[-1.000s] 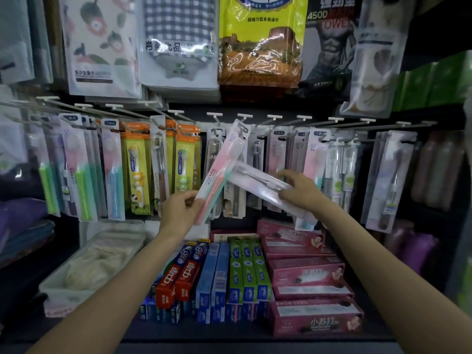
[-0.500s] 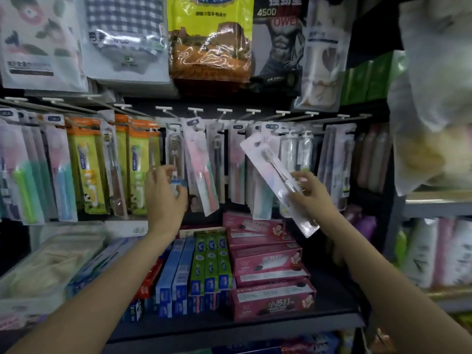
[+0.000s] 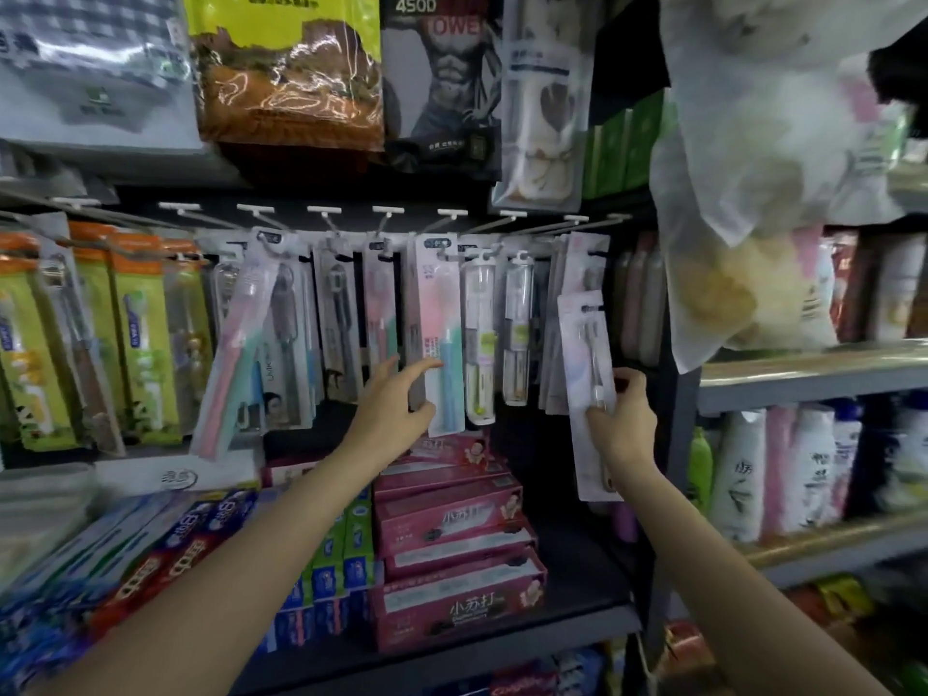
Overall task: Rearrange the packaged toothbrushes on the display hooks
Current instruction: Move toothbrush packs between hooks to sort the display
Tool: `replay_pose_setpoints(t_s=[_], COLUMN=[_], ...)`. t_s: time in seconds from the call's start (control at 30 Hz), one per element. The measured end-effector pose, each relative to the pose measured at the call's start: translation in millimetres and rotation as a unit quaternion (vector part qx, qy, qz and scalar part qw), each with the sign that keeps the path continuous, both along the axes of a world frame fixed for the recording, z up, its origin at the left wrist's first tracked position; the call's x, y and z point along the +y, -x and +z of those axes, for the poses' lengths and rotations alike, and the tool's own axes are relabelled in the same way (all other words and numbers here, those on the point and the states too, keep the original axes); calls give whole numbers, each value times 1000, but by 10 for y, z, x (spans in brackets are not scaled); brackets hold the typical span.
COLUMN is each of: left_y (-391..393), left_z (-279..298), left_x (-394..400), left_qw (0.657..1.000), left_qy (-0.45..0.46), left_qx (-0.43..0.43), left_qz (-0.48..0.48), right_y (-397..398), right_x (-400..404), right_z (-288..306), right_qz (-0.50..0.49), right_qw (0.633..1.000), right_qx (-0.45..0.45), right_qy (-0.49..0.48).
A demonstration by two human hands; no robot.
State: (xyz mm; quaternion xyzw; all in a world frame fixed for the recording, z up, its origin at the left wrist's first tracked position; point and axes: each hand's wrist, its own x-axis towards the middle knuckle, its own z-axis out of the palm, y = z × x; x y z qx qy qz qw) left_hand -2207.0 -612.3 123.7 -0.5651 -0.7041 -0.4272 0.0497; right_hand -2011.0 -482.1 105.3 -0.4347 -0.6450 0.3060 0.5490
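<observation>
Right hand [image 3: 621, 427] pinches a flat toothbrush pack [image 3: 587, 389] upright just below the far-right hooks [image 3: 592, 221], left hand [image 3: 389, 411] loose and reaching for a pink-and-teal pack [image 3: 442, 339]; looks light, bendy, slick, so I'd grip the lower card edge.

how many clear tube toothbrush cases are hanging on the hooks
2. One clear tube case hangs just right of the pink and teal pack that the left hand reaches for; the second hangs beside it on the next hook right. More may hang hidden behind them.
</observation>
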Motion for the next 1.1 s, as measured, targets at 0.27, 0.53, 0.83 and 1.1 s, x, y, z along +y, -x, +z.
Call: replay_pose_setpoints(t_s=[0.27, 0.53, 0.83, 1.1], left_y=[15, 29, -15, -11], left_z=[22, 74, 113, 142], left_x=[147, 125, 140, 144], left_qw=[999, 1000, 999, 999], left_qy=[31, 6, -6, -6], left_qx=[19, 23, 26, 35], left_qz=[10, 13, 20, 22], right_y=[131, 274, 157, 365], right_x=[120, 248, 229, 331], right_z=[174, 377, 455, 482], right_qz=[16, -24, -59, 4], right_qw=[999, 997, 994, 994], right_qx=[1, 62, 31, 106], right_qy=[-46, -32, -84, 6])
